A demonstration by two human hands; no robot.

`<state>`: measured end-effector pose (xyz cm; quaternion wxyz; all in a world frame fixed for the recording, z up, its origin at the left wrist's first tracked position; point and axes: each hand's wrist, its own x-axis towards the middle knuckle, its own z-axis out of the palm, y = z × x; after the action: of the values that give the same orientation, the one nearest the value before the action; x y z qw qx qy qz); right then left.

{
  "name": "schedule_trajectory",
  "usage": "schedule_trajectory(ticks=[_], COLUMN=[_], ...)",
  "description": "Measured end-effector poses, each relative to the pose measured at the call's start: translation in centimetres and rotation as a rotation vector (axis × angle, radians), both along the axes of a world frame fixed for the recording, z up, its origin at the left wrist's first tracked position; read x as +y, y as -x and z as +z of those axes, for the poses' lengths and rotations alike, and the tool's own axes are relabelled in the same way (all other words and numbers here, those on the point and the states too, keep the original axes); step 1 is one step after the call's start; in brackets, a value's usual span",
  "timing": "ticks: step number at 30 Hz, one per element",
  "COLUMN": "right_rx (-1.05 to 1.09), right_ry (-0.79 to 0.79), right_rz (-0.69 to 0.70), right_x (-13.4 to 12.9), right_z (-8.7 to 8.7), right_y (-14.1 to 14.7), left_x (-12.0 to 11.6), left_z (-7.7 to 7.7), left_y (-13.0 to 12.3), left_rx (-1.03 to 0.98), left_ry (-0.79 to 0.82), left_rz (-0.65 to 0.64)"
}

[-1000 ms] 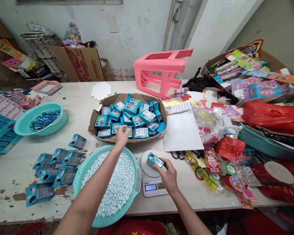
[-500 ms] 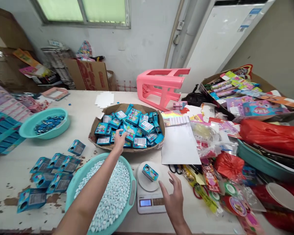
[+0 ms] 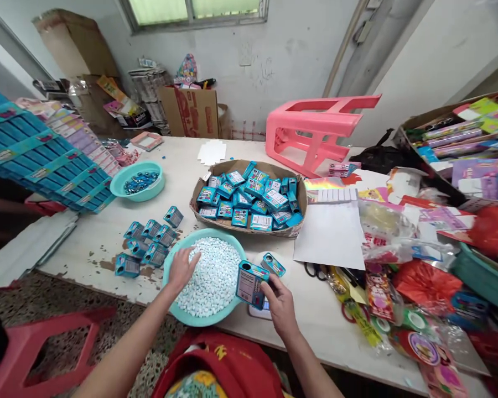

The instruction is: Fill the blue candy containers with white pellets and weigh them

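Observation:
My right hand [image 3: 281,307] grips a small blue candy box [image 3: 249,290] by its right side, holding it upright at the basin's right rim. The box has a round hole in its top. Over the left part of the turquoise basin [image 3: 178,316], my left hand [image 3: 182,270] rests on the small pale-blue candies [image 3: 216,271], fingers apart; some fingertips are hidden. Behind the held box, another blue box [image 3: 273,264] lies on the scale [image 3: 259,312], which is mostly covered. Farther back, a cardboard tray [image 3: 249,228] is heaped with similar blue boxes.
Several blue boxes with holes [image 3: 153,243] stand left of the basin. Behind them is a smaller turquoise bowl [image 3: 153,190] of shiny dark-blue pieces. A pink plastic stool [image 3: 315,130] lies on its side at the back. Scissors [image 3: 315,271], bags and packaging clutter the right side.
My left hand has moved from the cardboard tray down into the candy basin. My right hand, empty before, now holds a blue box. The view has shifted, showing more of the left side.

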<state>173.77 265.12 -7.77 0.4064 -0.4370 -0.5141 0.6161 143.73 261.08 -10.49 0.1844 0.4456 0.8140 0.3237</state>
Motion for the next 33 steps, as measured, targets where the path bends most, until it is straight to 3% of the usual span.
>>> schedule_trajectory(ticks=[3, 5, 7, 11, 18, 23, 28, 33], right_rx=[0.248, 0.362, 0.386, 0.261, -0.147, -0.387, -0.554, -0.663], right_ry=[0.306, 0.408, 0.456, 0.473, 0.168, -0.141, -0.375, -0.491], right_rz=[-0.146, -0.267, -0.314, -0.253, -0.167, -0.167, -0.087, 0.028], right_x=[-1.2, -1.8, -2.4, -3.4, -4.2, -3.8, -3.1, -2.8], right_z=[-0.9, -1.1, -1.1, -1.0, -0.2, -0.6, -1.2, -1.1], right_y=[-0.3, -0.1, 0.5, 3.0, 9.0, 11.5, 13.1, 15.1], left_x=[-1.2, -0.9, 0.1, 2.2, 2.1, 2.0, 2.2, 2.8], left_z=[-4.8, -6.9, -8.1, -8.5, -8.3, -6.9, -2.5, 1.7], left_y=[2.5, 2.0, 0.8, -0.9, -1.1, 0.1, 0.5, -1.1], left_rx=[0.316, 0.366, 0.318, -0.047, -0.438, -0.785, -1.062, -1.319], left_ry=[0.135, 0.198, 0.226, 0.205, 0.057, -0.022, -0.113, -0.379], left_rz=[-0.044, -0.073, -0.033, 0.107, 0.05, 0.076, 0.07, 0.084])
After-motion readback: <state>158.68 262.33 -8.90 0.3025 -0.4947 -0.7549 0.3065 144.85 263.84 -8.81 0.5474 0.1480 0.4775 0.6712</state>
